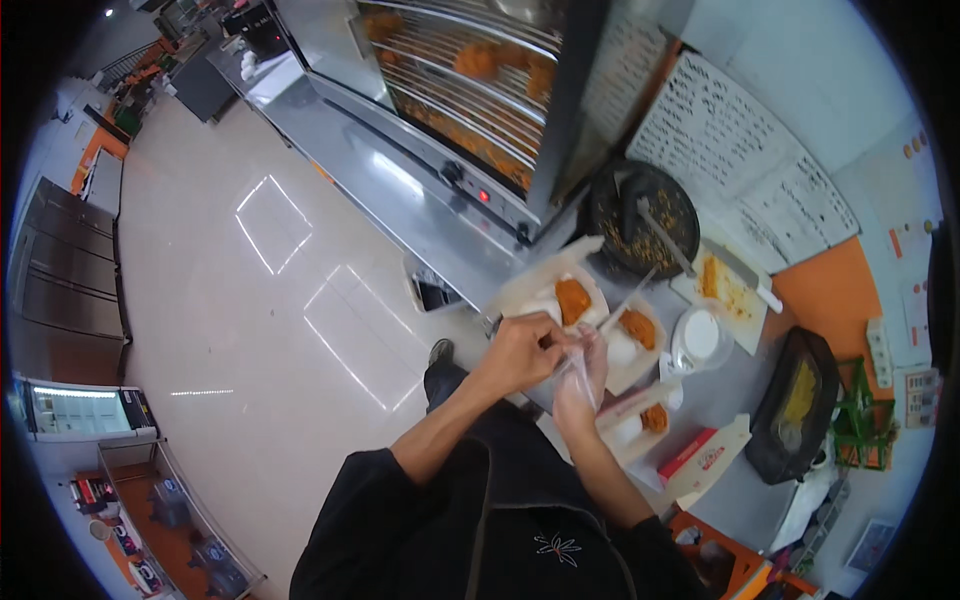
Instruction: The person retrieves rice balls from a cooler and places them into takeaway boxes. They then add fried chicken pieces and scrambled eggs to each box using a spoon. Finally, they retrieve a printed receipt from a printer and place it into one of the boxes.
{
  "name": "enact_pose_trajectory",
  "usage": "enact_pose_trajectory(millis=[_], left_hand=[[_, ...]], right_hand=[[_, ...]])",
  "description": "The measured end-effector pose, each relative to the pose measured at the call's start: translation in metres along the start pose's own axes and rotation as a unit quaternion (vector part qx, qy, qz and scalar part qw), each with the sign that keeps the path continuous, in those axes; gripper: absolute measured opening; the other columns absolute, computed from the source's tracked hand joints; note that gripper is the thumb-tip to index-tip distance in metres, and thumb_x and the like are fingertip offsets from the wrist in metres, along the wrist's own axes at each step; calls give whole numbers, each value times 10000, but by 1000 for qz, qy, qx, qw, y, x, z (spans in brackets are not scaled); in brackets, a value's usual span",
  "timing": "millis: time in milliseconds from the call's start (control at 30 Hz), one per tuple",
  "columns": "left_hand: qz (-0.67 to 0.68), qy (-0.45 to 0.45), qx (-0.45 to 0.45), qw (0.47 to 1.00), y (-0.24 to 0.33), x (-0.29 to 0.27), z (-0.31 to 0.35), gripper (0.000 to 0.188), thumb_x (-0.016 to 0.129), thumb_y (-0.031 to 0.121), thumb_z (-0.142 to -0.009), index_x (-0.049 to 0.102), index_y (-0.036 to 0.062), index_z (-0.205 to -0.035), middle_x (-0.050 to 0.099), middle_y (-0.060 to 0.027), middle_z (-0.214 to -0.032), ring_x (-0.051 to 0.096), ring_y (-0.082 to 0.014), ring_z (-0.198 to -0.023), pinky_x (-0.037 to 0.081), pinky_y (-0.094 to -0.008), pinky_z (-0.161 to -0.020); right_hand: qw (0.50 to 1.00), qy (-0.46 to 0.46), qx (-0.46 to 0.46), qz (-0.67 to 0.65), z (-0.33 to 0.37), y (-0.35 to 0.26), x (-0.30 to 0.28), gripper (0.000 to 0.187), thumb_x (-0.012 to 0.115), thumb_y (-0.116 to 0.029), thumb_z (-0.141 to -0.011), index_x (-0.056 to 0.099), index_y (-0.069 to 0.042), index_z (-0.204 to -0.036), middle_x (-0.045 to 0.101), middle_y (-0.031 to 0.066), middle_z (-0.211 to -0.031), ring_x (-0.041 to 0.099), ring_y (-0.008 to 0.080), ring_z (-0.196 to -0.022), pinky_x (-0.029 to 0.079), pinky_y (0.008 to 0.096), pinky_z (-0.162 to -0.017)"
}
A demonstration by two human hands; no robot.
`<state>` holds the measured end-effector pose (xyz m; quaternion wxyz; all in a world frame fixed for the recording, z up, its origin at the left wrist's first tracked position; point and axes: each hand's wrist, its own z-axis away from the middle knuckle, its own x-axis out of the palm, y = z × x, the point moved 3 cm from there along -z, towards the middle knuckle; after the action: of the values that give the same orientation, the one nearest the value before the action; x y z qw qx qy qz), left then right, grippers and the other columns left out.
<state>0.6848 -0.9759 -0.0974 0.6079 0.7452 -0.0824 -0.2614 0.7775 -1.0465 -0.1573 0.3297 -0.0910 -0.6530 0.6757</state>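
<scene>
My left hand [523, 352], bare, is closed in a pinch on the thin clear plastic glove [574, 380] at my right hand. My right hand [590, 362] wears that glove; its fingers are bunched together beside the left fingertips, and whatever lies between them is hidden. Just beyond both hands stands an open paper box with white rice and a piece of fried chicken [572, 300]. A second open box holds rice and fried chicken [637, 328] to the right. Nearer my right forearm, a third box contains rice and a smaller chicken piece [655, 418].
Behind the boxes are a black pan [680, 205] with crumbs and tongs [665, 237], and a cutting board [738, 318] with a knife [768, 296]. A white-lidded tub [700, 335], red-and-white box [700, 462] and black container [815, 375] stand right. A lit warming cabinet [480, 195] stands far ahead.
</scene>
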Motion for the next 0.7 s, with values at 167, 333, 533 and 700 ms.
enact_pose_trajectory(millis=[167,333,533,700], left_hand=[[32,19,1,999,-31,-65,-8,104,721,33,-679,621,8,-693,613,-96,-704,578,-182,-600,449,-283,-559],[-4,76,72,995,-64,-148,-48,132,708,41,-715,587,-2,-686,622,-105,-712,592,-168,-636,459,-283,-588],[2,-1,-60,998,-123,-266,-112,156,680,102,-791,566,0,-760,602,-59,-691,552,-98,-647,443,-267,-575],[101,-16,-49,994,-139,-306,-139,149,639,145,-841,563,17,-855,560,-4,-725,515,-76,-666,421,-233,-603]], right_hand=[[994,-63,82,-22,13,-20,87,477,458,37,-852,333,18,-1312,474,83,-1173,464,177,-1072,365,283,-929],[923,-195,270,-192,-12,-19,153,566,383,-139,-911,155,13,-1406,264,95,-1429,255,210,-1318,128,330,-1101],[950,-263,167,-27,-42,-18,210,540,399,-195,-943,203,42,-1387,261,161,-1435,222,255,-1345,171,317,-1087],[912,-170,-93,361,-153,17,272,516,474,-229,-913,326,57,-1316,368,266,-1330,342,382,-1255,263,377,-1042]])
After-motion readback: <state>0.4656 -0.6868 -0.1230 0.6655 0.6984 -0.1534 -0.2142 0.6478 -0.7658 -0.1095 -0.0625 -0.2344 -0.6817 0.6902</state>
